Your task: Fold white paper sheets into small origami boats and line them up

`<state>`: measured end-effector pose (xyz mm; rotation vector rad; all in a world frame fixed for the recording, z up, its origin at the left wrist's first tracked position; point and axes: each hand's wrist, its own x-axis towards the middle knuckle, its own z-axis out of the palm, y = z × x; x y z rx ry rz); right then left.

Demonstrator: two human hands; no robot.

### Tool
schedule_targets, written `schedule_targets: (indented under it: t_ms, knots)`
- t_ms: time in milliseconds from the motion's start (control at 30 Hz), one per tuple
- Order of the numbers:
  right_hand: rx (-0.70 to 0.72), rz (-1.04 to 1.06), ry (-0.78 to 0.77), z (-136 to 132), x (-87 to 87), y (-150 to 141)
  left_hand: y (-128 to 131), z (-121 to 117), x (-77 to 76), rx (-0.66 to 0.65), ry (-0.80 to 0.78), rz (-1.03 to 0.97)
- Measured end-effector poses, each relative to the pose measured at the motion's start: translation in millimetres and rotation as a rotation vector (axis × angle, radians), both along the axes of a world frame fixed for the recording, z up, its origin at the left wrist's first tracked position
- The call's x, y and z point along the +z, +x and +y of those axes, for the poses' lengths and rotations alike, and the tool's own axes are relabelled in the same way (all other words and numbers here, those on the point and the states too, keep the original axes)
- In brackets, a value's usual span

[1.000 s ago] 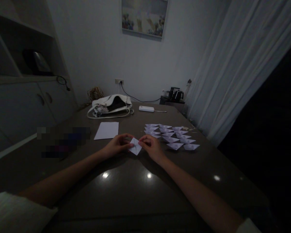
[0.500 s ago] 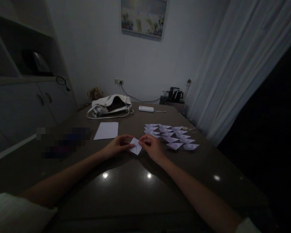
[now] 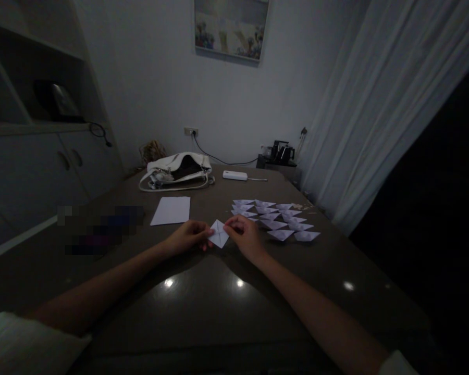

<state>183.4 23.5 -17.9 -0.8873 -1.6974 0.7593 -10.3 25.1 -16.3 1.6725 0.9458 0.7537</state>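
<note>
A small white folded paper, diamond-shaped, is held just above the dark table between both hands. My left hand pinches its left corner with closed fingers. My right hand pinches its right corner, fingers curled. To the right lie several finished folded paper pieces in rows on the table. A flat white sheet lies beyond my left hand.
A white handbag and a white power bank with a cable sit at the table's far end. A blurred dark object lies at the left. Cabinets stand left, a curtain hangs right, a kettle sits by the wall.
The hands and the folded paper have barely moved; the fingers shifted slightly on the paper's corners.
</note>
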Motion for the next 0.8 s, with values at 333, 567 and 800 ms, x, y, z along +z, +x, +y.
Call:
schedule_targets:
  t_ms: [333, 567, 800]
  knots:
    - [0.075, 0.067, -0.083, 4, -3.2, -1, 3, -4, 3.1, 0.012, -0.073, -0.077]
    - [0.148, 0.062, -0.122, 5, -9.0, -1, 2, -5, 3.0, -0.063, -0.067, -0.048]
    - [0.196, 0.098, -0.190, 6, -12.4, -3, 2, -4, 2.0, -0.019, -0.084, -0.064]
